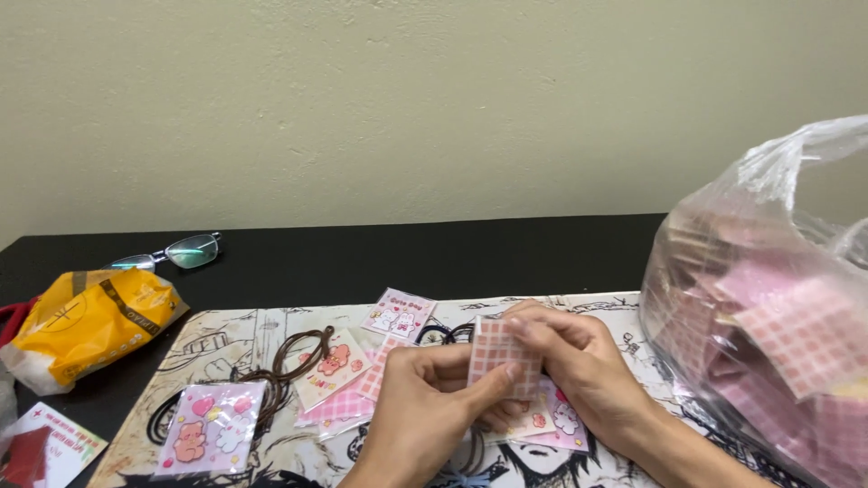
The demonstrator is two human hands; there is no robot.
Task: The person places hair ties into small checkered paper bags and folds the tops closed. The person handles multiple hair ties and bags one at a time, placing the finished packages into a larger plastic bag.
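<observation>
Both hands meet above the illustrated mat (244, 330). The left hand (425, 398) and right hand (579, 361) are each closed by thumb and fingertips on one pink checked packet (502, 354), held upright between them. Just beneath lie loose patterned packets (212, 429) and a brown cord (289, 361). Right: a clear bag (768, 307) of similar packets. Far left: a yellow pouch (86, 325), then spectacles (176, 253).
</observation>
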